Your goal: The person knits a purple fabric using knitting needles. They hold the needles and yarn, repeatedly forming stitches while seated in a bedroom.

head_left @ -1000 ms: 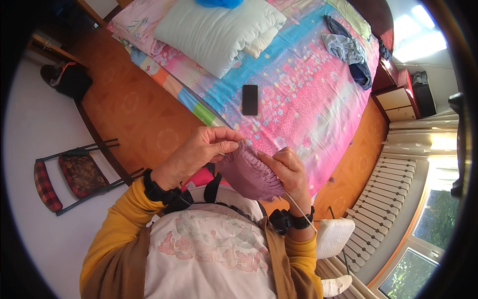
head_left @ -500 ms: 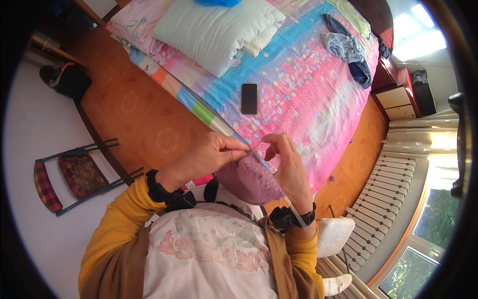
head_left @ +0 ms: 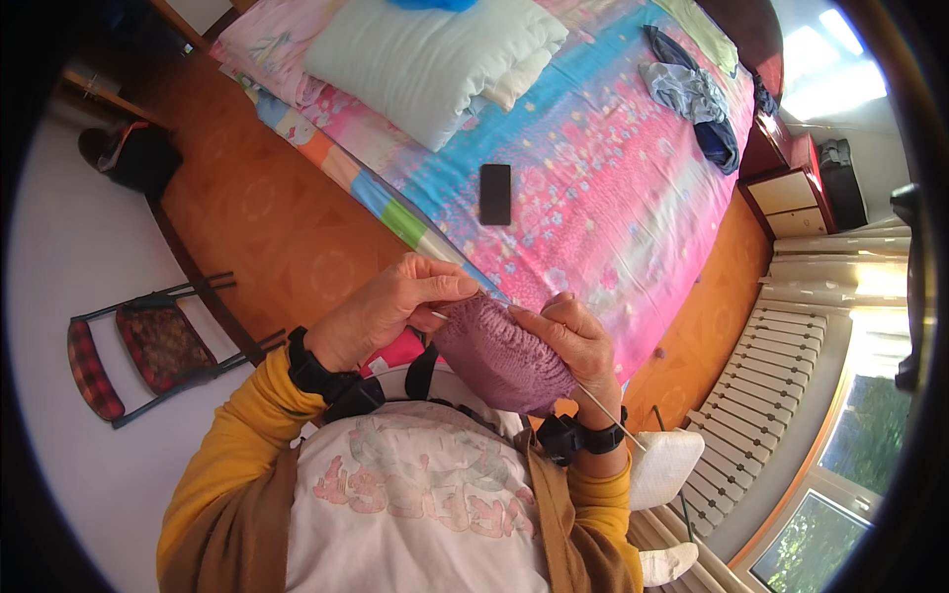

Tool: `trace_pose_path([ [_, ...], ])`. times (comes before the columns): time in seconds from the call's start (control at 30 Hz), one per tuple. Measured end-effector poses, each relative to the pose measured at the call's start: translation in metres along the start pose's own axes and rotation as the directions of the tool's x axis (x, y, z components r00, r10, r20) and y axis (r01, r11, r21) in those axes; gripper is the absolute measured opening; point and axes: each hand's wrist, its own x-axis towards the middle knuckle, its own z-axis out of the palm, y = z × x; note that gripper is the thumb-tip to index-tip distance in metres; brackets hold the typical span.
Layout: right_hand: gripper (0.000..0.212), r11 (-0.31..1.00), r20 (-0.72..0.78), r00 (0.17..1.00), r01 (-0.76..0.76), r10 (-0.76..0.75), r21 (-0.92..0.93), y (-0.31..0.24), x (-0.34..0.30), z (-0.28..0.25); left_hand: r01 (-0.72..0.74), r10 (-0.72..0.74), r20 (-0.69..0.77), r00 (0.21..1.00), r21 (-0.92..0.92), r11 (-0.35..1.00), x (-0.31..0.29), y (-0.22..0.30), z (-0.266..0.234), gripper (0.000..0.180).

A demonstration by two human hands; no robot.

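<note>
A mauve piece of knitting [head_left: 504, 361] hangs between my hands in front of my chest, its ribbed upper edge stretched between them. My left hand [head_left: 405, 301] pinches the left end of that edge, thumb on top. With thumb and curled fingers, my right hand [head_left: 573, 341] grips the right end. A thin pale knitting needle [head_left: 608, 415] sticks out below my right hand toward the wrist. A short needle tip shows by my left fingers. The stitches between my fingertips are too small to make out.
Ahead is a bed with a flowered pink and blue sheet [head_left: 593, 222], holding a black phone [head_left: 495, 195], a pale pillow [head_left: 425, 69] and crumpled clothes [head_left: 697, 99]. A folding chair [head_left: 163, 346] is at left, a radiator [head_left: 756, 415] at right. A white stool seat [head_left: 664, 465] stands by my right elbow.
My right fingers have come down from a raised, spread pose onto the knitting's edge. The knitting has turned, showing more ribbing, and the needle below my right hand points farther right.
</note>
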Motion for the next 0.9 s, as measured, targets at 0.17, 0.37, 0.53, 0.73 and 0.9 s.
trace_pose_path([
  [0.17, 0.047, 0.999, 0.002, 0.999, -0.044, 0.044, 0.024, -0.008, 0.000, -0.005, -0.031, 0.032, -0.063, 0.997, 0.021, 0.999, 0.000, 0.004, 0.009, 0.017],
  [0.37, 0.045, 1.000, -0.002, 1.000, -0.030, 0.030, 0.006, -0.007, 0.003, -0.008, -0.106, 0.104, -0.096, 0.990, -0.015, 0.994, 0.005, -0.003, 0.013, 0.010],
  [0.53, 0.041, 0.977, 0.088, 0.988, -0.112, 0.130, -0.180, -0.011, 0.005, -0.005, -0.185, 0.185, -0.120, 0.975, 0.006, 0.983, 0.012, -0.016, 0.014, 0.007],
  [0.73, 0.044, 0.963, 0.094, 0.969, -0.209, 0.227, -0.171, -0.010, 0.012, 0.001, -0.120, 0.126, -0.094, 0.988, 0.069, 0.990, 0.010, -0.011, 0.020, 0.013],
  [0.9, 0.043, 0.951, 0.222, 0.929, -0.308, 0.296, 0.023, 0.002, 0.014, 0.004, -0.147, 0.150, 0.003, 0.989, 0.218, 0.965, 0.010, -0.006, 0.026, 0.020],
])
